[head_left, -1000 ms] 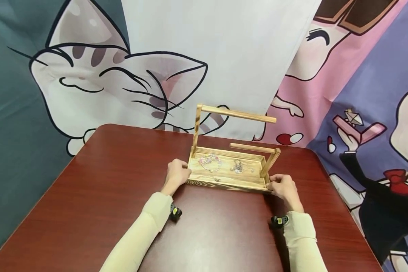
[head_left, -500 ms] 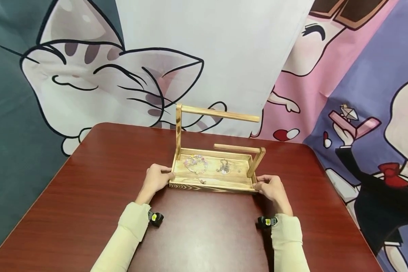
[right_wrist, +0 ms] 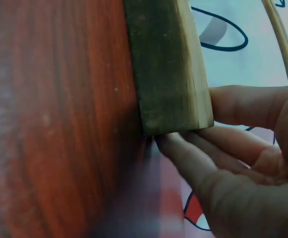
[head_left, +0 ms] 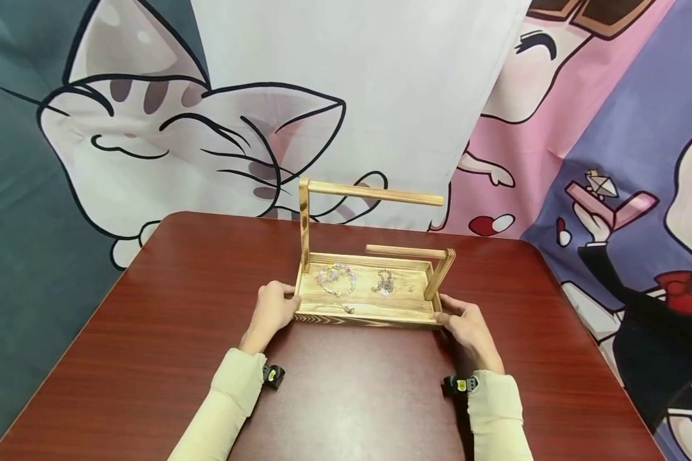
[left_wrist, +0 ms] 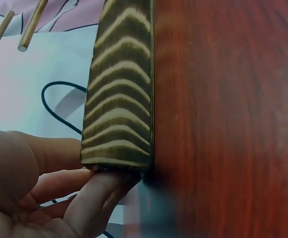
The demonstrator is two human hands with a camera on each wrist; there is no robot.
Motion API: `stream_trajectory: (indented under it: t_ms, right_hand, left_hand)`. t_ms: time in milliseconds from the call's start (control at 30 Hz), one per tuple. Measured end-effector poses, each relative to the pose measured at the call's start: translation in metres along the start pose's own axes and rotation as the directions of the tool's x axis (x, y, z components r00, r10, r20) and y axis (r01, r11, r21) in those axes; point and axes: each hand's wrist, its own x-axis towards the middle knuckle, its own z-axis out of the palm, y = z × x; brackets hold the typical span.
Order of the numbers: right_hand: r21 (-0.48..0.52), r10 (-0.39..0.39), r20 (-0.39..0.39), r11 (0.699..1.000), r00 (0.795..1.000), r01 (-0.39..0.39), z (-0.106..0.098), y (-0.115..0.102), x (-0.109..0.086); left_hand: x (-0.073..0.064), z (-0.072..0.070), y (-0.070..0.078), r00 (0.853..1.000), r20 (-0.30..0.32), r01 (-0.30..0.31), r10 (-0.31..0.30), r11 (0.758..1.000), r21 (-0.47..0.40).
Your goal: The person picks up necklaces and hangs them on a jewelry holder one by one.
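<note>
A wooden jewelry stand (head_left: 369, 321) rests on the table: a shallow tray with a tall hanging bar (head_left: 375, 192) at left and a shorter bar (head_left: 403, 250) at right. My left hand (head_left: 272, 312) holds its left end, thumb at the rim and fingers against the outer wall. At the opposite end, my right hand (head_left: 467, 326) grips likewise. Inside the tray lie a pastel beaded bracelet (head_left: 353, 280), a silver chain (head_left: 385, 282) and a small pendant piece (head_left: 348, 310). Both wrist views show a corner of the tray (left_wrist: 116, 99) between thumb and fingers.
The dark red-brown table (head_left: 179, 307) spreads around the stand. Behind its far edge hangs a cloth backdrop (head_left: 403, 96) with cartoon figures. Each wrist carries a black camera strap.
Both hands have shifted the stand somewhat left and turned it slightly, its front edge now squarer to me. Over the last half second it barely moves. The head view has shifted a little too.
</note>
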Motion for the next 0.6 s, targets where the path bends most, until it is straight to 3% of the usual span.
stream_trajectory:
  t_ms: [200,300,467,600]
  right_hand:
    - [0.161,-0.031,0.109,0.987,0.994,0.013,-0.001,0.012,-0.001]
    - [0.199,-0.043,0.125,0.980,0.991,0.017,-0.002,0.015,0.000]
    - [0.188,-0.059,0.122,0.981,0.991,0.035,-0.006,0.014,0.002]
    - [0.119,-0.056,0.133,0.992,0.990,0.040,-0.008,0.013,0.004]
  left_hand:
    - [0.001,-0.003,-0.001,0.999,0.022,-0.024,0.024,1.000,0.010]
    - [0.003,-0.004,-0.002,0.999,0.041,-0.030,0.029,1.000,0.004]
    - [0.006,-0.009,0.002,0.995,0.102,-0.017,0.016,1.000,0.010]
    - [0.001,-0.017,0.017,0.986,0.164,0.011,-0.023,0.997,0.073]
